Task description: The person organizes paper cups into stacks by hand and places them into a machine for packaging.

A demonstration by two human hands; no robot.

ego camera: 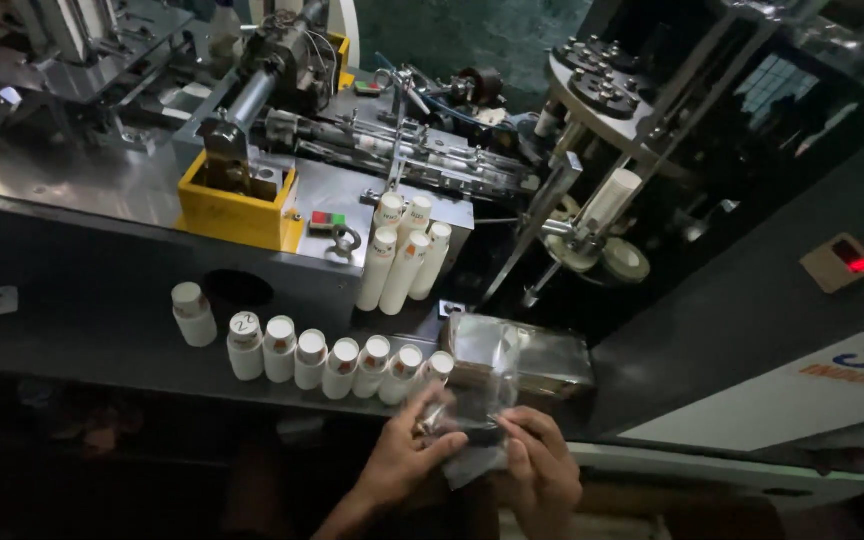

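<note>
Both hands hold a clear plastic bag (480,400) low in the head view. My left hand (407,455) pinches its left edge; my right hand (540,465) grips its lower right edge. The bag stands upright in front of a stack of more clear bags (552,362) on the dark ledge. Just left of the hands, a row of several stacks of white paper cups (337,362) lies on the ledge, bottoms facing me. Behind them, several longer cup stacks (404,255) lean against the machine.
A paper-cup forming machine fills the back, with a yellow block (237,212), a metal deck (92,180) and a round turret (607,95). A white cup stack (612,195) sits in the turret area. A small red-lit display (842,262) is at the right.
</note>
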